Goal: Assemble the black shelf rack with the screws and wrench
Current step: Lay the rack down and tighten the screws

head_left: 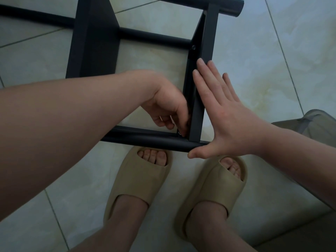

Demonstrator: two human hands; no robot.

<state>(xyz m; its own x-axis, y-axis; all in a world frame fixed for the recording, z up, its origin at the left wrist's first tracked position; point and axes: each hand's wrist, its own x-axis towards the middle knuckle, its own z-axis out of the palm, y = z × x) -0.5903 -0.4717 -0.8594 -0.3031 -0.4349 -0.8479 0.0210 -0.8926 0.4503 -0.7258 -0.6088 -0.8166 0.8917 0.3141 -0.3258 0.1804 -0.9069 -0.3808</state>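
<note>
Nearest are two feet in beige slides, the left slide and the right slide, toes pointing at the rack, which lies flat on the tiled floor. The rack's near tube runs crosswise just past the toes, and its right end stops at the right thumb.

The right hand is flat, with its fingers straight and together. The palm and fingers press the outer face of the side bar, and the thumb is spread under the tube's end. The left hand reaches in from the left, inside the frame, with its fingers curled down into the corner where the near tube meets the side bar. The fingertips are blurred and dark there, so I cannot tell what they grasp, if anything.

Farther up the side bar, a screw sits on its inner face where the middle tube joins. To the left a broad black panel closes that side of the frame. Bare tile shows through the opening between the near tube, the middle tube, the panel and the bar. The far tube crosses the top, and its round end juts past the side bar.

Open tile lies to the right of the bar, up to a grey fabric thing at the right edge.
</note>
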